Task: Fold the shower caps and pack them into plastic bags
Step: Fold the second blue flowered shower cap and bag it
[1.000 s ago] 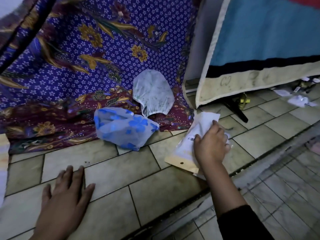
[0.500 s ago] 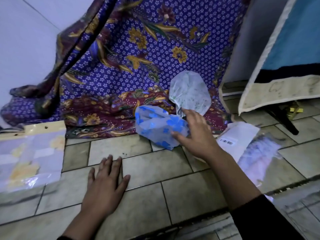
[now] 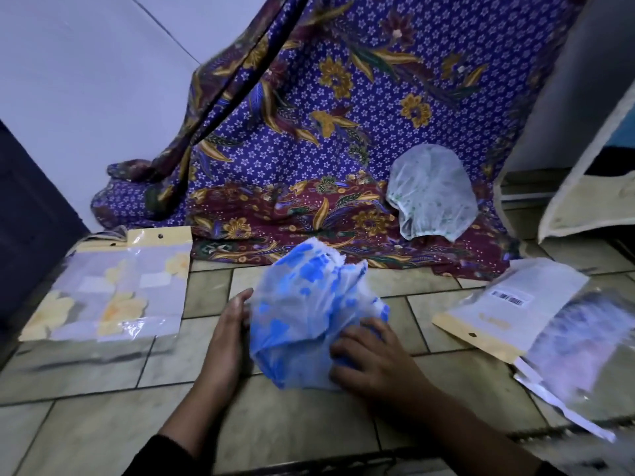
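A crumpled blue-patterned shower cap point(image 3: 309, 314) lies on the tiled floor in front of me, held between both hands. My left hand point(image 3: 228, 333) presses against its left side. My right hand point(image 3: 372, 360) grips its lower right edge. A second shower cap point(image 3: 431, 194), white with green specks, rests on the purple floral cloth farther back. A plastic bag holding a packed yellow-flowered cap point(image 3: 113, 290) lies flat on the left. Another plastic bag with a barcode label point(image 3: 515, 307) lies on the right.
A purple and maroon floral cloth point(image 3: 326, 132) drapes from the wall onto the floor behind the caps. A white wall stands at the back left, a dark panel point(image 3: 27, 221) at the far left. A cream-edged mat point(image 3: 591, 201) leans at the right.
My right hand left the bag on the right, reached the blue cap and pulled it toward me. My left hand rose from the floor onto the cap's left side. The view swung left.
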